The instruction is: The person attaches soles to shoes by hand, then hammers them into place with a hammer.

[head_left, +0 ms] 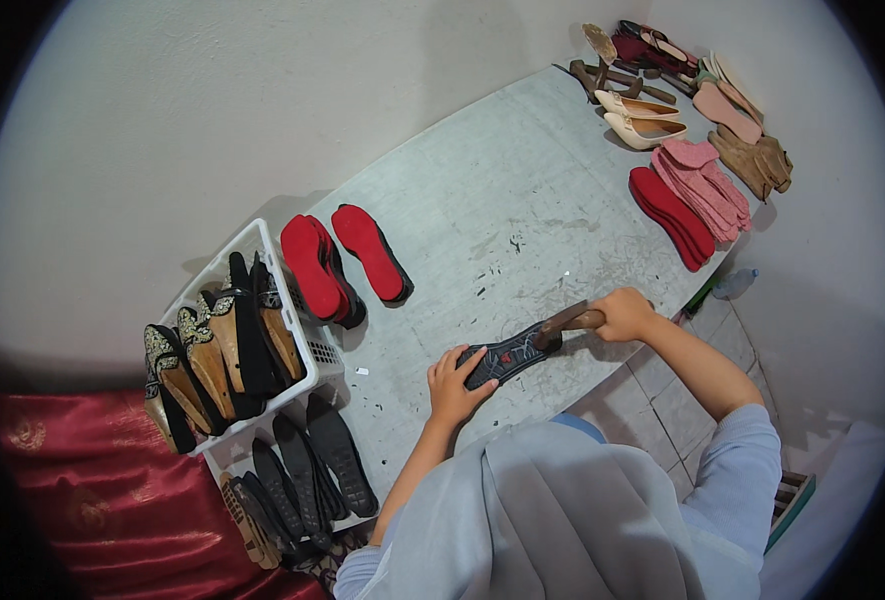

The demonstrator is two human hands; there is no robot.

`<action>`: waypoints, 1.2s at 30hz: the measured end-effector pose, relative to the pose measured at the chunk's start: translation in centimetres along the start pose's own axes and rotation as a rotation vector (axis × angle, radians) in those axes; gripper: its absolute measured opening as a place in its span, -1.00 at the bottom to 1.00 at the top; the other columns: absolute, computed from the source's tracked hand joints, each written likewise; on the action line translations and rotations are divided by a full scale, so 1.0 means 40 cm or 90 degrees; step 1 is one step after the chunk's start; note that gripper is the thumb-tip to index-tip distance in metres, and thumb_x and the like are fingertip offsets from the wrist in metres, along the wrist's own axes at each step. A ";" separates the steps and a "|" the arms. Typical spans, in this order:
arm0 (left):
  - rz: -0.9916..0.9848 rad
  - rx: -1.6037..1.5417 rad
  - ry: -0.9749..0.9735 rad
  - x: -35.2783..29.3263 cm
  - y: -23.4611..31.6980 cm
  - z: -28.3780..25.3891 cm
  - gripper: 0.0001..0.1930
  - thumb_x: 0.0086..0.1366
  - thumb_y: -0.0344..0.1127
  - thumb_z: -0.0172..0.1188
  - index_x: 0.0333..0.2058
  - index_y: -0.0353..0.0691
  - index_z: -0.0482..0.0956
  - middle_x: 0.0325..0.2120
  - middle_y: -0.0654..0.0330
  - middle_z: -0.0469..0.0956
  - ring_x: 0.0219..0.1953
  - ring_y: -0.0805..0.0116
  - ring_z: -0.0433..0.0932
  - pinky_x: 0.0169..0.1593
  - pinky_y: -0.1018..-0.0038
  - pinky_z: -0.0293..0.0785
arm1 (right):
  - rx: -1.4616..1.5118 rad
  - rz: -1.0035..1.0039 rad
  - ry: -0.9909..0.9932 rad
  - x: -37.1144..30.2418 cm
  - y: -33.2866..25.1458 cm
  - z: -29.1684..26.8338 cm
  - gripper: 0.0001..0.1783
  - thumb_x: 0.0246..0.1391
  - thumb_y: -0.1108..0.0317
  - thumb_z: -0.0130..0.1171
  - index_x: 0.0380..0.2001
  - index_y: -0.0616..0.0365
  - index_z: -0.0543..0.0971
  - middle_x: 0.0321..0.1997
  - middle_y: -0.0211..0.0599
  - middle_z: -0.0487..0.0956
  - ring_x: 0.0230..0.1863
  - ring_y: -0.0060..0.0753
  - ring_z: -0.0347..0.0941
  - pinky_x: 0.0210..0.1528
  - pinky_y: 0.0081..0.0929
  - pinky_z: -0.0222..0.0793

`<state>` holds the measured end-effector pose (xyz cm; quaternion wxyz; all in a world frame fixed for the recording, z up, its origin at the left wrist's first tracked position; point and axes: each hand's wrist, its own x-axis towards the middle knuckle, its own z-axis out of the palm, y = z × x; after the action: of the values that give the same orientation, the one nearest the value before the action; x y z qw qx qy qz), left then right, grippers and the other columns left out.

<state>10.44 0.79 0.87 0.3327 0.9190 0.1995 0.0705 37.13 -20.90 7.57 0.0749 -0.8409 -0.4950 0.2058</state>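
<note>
A black shoe sole [507, 360] with a patterned face and a small red mark lies near the table's front edge. My left hand [452, 388] grips its left end, thumb on the near side and fingers on the far side. In my right hand [622, 314], closed round the handle, is a hammer [560, 325] with a dark head. The hammer head is at the sole's right end; whether it touches cannot be made out.
On the left, a white basket [314, 372] holds patterned shoes; black soles [342, 455] lie beside it. Red insoles [370, 250] sit behind. Far right are red soles [670, 220], pink pieces [700, 185], cream shoes [644, 128] and tools. Small scraps dot the table [442, 200].
</note>
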 end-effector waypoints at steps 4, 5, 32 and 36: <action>-0.002 0.005 0.000 0.005 0.000 -0.001 -0.39 -0.11 0.04 0.36 0.01 0.16 0.53 0.06 0.14 0.37 0.16 0.15 0.26 0.17 0.19 0.03 | 0.001 -0.072 -0.031 0.062 -0.075 0.025 -0.80 -0.35 0.18 0.13 -0.56 -0.02 0.57 -0.56 -0.13 0.57 -0.45 0.01 0.52 -0.38 -0.09 0.41; 0.004 0.003 0.001 0.006 0.003 -0.002 -0.39 -0.11 0.04 0.36 0.01 0.15 0.53 0.06 0.15 0.37 0.16 0.15 0.26 0.17 0.20 0.03 | 0.000 -0.072 -0.032 0.067 -0.082 0.033 -0.80 -0.35 0.18 0.13 -0.56 -0.02 0.57 -0.56 -0.13 0.57 -0.45 0.01 0.52 -0.38 -0.09 0.41; 0.026 0.027 0.008 -0.002 -0.001 -0.004 -0.39 -0.10 0.04 0.34 0.01 0.09 0.53 0.06 0.10 0.36 0.14 0.11 0.27 0.15 0.20 0.05 | 0.015 -0.011 0.035 -0.018 -0.046 0.071 -0.79 -0.39 0.20 0.15 -0.55 -0.02 0.56 -0.59 -0.17 0.56 -0.48 -0.01 0.53 -0.41 -0.12 0.43; 0.034 0.032 -0.001 0.003 -0.002 -0.001 -0.36 -0.10 0.05 0.34 0.03 0.08 0.52 0.06 0.10 0.36 0.15 0.11 0.26 0.16 0.21 0.04 | 0.012 0.037 0.088 -0.060 0.021 0.063 -0.79 -0.42 0.21 0.15 -0.57 -0.02 0.56 -0.62 -0.16 0.55 -0.51 0.00 0.52 -0.43 -0.12 0.42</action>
<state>10.49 0.92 0.85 0.3076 0.9322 0.1760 0.0735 35.72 -23.59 5.69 0.1111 -0.8662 -0.4622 0.1542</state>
